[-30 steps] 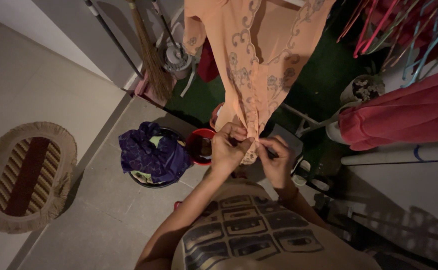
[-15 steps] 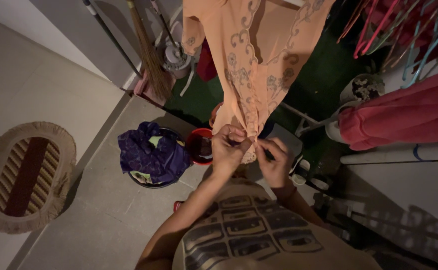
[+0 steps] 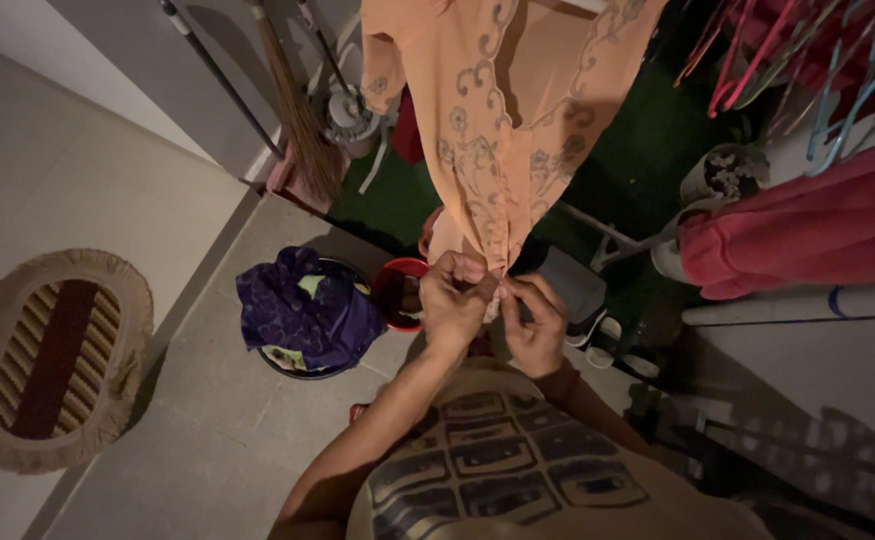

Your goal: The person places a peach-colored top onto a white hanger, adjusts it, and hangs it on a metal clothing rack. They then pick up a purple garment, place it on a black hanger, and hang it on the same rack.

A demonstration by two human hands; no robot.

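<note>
An orange embroidered garment [image 3: 503, 110] hangs down in front of me from above. My left hand [image 3: 455, 298] and my right hand [image 3: 535, 322] both pinch its gathered lower hem, close together, fingers closed on the cloth. Just left of my hands stands a dark basket [image 3: 303, 355] heaped with purple cloth [image 3: 298, 305], and a small red bucket [image 3: 395, 288] sits beside it on the grey floor.
A broom [image 3: 293, 110] and mop handles lean on the wall at the back. An oval fringed mat [image 3: 48, 360] lies at the left. A red cloth [image 3: 808, 225] hangs at the right under coloured hangers [image 3: 828, 70]. A pale plant pot [image 3: 723, 175] stands behind.
My hands have drawn closer together on the hem, the right hand shifting left. The garment's lower part is bunched tighter.
</note>
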